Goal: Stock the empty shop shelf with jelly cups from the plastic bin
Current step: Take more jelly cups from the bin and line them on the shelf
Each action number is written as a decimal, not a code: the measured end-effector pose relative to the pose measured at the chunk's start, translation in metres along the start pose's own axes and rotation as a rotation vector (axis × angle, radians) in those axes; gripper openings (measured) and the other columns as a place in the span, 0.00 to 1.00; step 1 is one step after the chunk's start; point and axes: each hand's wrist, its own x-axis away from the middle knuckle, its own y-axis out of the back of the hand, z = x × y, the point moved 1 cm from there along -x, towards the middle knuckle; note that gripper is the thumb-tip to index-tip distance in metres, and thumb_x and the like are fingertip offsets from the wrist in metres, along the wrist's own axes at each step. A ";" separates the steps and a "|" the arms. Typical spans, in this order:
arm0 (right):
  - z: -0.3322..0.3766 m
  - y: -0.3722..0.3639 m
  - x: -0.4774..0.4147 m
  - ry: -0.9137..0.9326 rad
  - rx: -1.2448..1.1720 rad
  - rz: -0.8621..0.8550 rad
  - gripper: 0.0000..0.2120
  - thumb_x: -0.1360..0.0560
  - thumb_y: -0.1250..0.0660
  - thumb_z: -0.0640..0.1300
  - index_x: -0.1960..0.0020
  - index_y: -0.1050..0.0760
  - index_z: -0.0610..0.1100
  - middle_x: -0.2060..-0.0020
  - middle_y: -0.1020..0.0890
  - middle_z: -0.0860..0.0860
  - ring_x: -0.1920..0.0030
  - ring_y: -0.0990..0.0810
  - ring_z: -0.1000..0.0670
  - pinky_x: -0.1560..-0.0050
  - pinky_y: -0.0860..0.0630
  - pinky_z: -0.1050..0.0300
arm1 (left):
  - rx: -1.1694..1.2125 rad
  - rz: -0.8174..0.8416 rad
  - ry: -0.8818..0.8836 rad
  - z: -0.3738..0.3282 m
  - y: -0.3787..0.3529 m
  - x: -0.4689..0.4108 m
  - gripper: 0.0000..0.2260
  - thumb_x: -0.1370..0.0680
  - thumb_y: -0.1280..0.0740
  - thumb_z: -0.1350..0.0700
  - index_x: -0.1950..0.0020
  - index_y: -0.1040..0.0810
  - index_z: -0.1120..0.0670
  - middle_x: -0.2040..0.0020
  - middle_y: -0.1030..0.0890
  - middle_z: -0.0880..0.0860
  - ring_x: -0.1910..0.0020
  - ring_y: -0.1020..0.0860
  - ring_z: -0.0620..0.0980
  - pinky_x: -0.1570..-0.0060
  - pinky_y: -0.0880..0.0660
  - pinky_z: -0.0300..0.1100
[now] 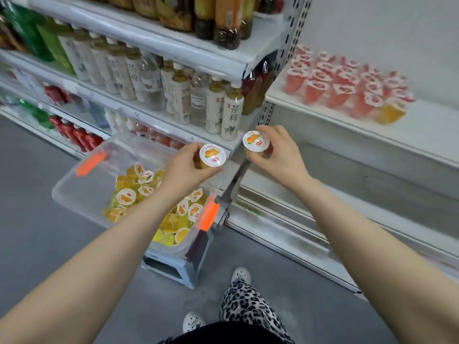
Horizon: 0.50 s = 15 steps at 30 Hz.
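Observation:
My left hand [185, 167] grips an orange jelly cup [212, 155] by its sides, white lid facing up, above the far edge of the clear plastic bin [74, 184]. My right hand [279, 155] holds a second orange jelly cup [255, 141] the same way, just to the right, in front of the shelf post. The bin holds several yellow and orange jelly cups [126, 196] lying loose. On the white shelf [422, 130] at the upper right stand several red jelly cups [340, 90] in rows and one orange cup [390, 112] at their front right.
The bin has orange clips [210, 214] and rests on a small stool [173, 264] on the grey floor. Left shelves are packed with tea and drink bottles [231, 115]. Lower white shelves [372, 207] run along the right. My shoes and patterned trouser leg [248, 301] are below.

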 end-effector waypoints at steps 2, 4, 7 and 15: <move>-0.013 0.028 0.004 -0.010 0.033 -0.046 0.23 0.29 0.28 0.51 0.36 0.26 0.48 0.47 0.26 0.50 0.47 0.24 0.51 0.45 0.25 0.50 | 0.000 0.035 -0.035 -0.021 -0.015 -0.009 0.20 0.34 0.20 0.48 0.47 0.22 0.49 0.51 0.18 0.47 0.53 0.19 0.46 0.49 0.21 0.48; -0.026 0.055 0.007 -0.040 0.047 -0.089 0.24 0.29 0.28 0.51 0.35 0.27 0.48 0.48 0.27 0.52 0.48 0.24 0.51 0.45 0.25 0.50 | 0.000 0.078 -0.076 -0.044 -0.030 -0.018 0.21 0.36 0.21 0.45 0.46 0.22 0.47 0.51 0.17 0.46 0.53 0.19 0.46 0.50 0.21 0.49; -0.050 0.096 0.010 -0.077 0.051 -0.164 0.25 0.29 0.28 0.51 0.34 0.27 0.48 0.46 0.26 0.52 0.47 0.24 0.51 0.44 0.24 0.48 | 0.010 0.135 -0.138 -0.083 -0.055 -0.031 0.19 0.34 0.23 0.45 0.46 0.23 0.45 0.53 0.17 0.44 0.55 0.19 0.45 0.55 0.21 0.45; -0.141 0.209 0.007 -0.139 0.133 -0.326 0.26 0.30 0.29 0.54 0.35 0.25 0.48 0.44 0.24 0.50 0.49 0.20 0.49 0.45 0.22 0.47 | -0.017 0.182 -0.310 -0.195 -0.149 -0.073 0.20 0.32 0.23 0.45 0.44 0.23 0.48 0.50 0.18 0.43 0.54 0.20 0.41 0.49 0.22 0.46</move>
